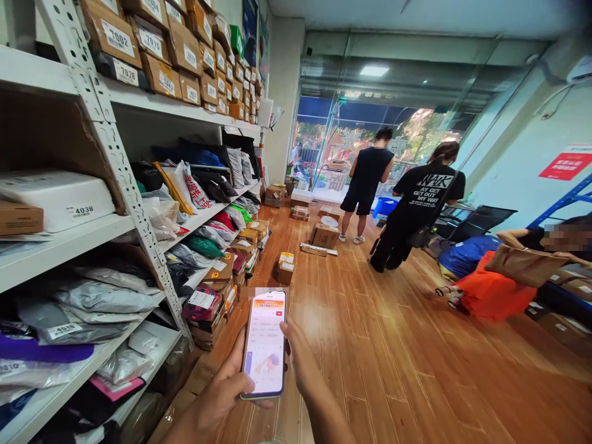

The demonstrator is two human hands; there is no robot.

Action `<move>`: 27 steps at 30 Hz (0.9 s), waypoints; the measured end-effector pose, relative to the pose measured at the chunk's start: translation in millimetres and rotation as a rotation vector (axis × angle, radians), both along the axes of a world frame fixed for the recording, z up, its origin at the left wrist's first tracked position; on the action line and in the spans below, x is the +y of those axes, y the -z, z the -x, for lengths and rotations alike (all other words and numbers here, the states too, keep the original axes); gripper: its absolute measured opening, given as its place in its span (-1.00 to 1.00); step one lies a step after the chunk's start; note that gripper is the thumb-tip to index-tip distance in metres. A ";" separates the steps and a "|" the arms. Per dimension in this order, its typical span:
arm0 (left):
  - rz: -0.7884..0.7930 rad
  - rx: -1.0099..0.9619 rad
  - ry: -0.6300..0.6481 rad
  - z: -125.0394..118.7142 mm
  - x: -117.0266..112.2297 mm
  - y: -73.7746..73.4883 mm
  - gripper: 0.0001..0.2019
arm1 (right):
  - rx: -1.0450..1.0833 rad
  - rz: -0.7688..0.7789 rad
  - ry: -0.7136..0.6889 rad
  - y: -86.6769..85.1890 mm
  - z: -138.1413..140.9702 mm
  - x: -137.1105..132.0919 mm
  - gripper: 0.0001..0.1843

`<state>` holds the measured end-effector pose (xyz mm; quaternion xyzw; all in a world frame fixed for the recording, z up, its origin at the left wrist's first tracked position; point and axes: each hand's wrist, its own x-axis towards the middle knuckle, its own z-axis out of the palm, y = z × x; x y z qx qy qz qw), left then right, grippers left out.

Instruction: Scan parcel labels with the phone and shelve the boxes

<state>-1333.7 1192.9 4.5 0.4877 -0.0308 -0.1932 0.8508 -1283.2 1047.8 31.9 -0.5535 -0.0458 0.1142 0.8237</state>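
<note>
A smartphone (267,345) with a lit screen is held upright in front of me, low in the middle of the head view. My left hand (231,370) is closed around its left side and back, the thumb lying on the lower left of the screen. Against the phone's right edge rests my right hand (298,354), its thumb near the upper right of the screen; its other fingers are largely hidden behind the phone. The screen shows a pale page with an orange banner and a small red button, the text too small to read.
On my left stands a white metal shelf rack (152,280) with labelled boxes (118,40) and bagged parcels (69,308). Small cartons (285,269) and a larger box (325,234) sit on the wooden floor (370,345). Two people (367,176) stand ahead; another in orange (493,290) bends at right.
</note>
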 end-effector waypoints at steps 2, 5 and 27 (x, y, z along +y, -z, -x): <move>0.049 0.015 -0.003 -1.5 1.4 2.7 0.03 | 0.006 -0.001 0.027 -2.2 -7.7 5.9 -0.57; 0.096 0.037 -0.042 -3.8 2.7 8.5 0.04 | 0.017 0.006 0.047 -0.9 -14.1 12.1 -0.54; 0.114 0.045 -0.028 -13.3 8.6 0.6 -0.07 | -0.010 -0.001 0.122 15.6 -13.5 23.5 -0.64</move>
